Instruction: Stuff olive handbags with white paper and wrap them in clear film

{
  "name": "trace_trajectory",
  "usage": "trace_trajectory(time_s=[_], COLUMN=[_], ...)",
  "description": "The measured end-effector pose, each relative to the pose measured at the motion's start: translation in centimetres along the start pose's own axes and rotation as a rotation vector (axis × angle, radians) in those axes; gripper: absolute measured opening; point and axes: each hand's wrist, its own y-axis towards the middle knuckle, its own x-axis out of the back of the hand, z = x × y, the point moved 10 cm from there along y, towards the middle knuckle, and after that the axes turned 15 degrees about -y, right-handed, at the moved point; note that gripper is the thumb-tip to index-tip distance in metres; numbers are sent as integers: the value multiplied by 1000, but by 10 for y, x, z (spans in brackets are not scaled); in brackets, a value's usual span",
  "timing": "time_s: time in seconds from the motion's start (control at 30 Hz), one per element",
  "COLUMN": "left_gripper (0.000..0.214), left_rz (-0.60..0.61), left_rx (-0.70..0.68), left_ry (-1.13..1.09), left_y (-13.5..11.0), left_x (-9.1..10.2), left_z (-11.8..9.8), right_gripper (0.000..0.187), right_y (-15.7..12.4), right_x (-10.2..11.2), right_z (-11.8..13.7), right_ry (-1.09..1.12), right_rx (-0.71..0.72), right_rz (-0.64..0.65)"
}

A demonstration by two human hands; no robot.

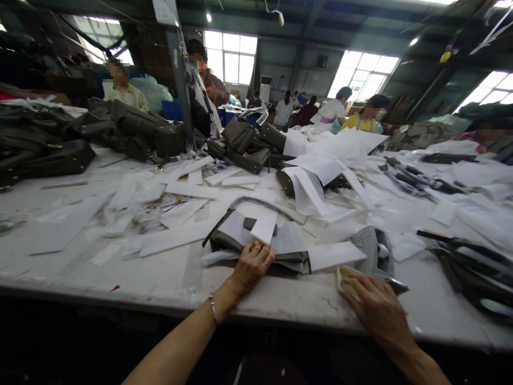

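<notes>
I see the bag (pixel 250 223) lying left-to-right, handle (pixel 257 200) pointing away, left hand (pixel 253 267) pinching white paper (pixel 265 223), right hand (pixel 377 306) gripping a pale object (pixel 348 280), across a littered surface (pixel 164 272) below windows (pixel 231 60).

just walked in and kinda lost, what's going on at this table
A person works bare-handed at a table. The left hand has its fingers at the lower end of a white strip on a dark bag, partly covered in white sheets. The right hand holds a pale yellowish item, too unclear to name, next to a grey container. More dark bags lie beyond, and other people are farther back.
</notes>
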Motion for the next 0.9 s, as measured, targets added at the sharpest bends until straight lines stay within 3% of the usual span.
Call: trace_trajectory(time_s=[0.1,0.2,0.3,0.37,0.43,0.5,0.57,0.67,0.73,0.83,0.9], left_gripper=[19,20,19,18,17,17,17,18,18,18,19], left_rz=[3,6,-34,-70,-86,-90,-94,-101,-98,-82,-70], left_rx=[3,9,5,-5,-11,-12,-11,-10,-8,-4,-3], left_ry=[-6,-7,-10,-9,-4,2,6,6,1,-15,-28], left_y=[0,1,1,0,0,-1,-1,-2,-3,-3,-2], left_x=[1,1,2,3,2,0,-1,-3,-3,-2,0], left_z=[0,0,-1,-1,-1,-1,0,1,1,1,1], right_gripper=[20,16,8,29,39,37,33,26,24,26,26], right_y=[46,104,153,173,185,191,195,205,215,225,225], right_x=[29,32,7,-19,-44,-62,-68,-57,-32,23,56], right_z=[19,57,109,136,150,156,153,130,100,39,11], right_ry=[206,378,325,244,244,306,359,399,459,519,468], right_rx=[-16,20,176,270,307,317,312,225,96,-136,-194], right_rz=[-71,-30,104,189,249,276,260,196,86,-185,-324])
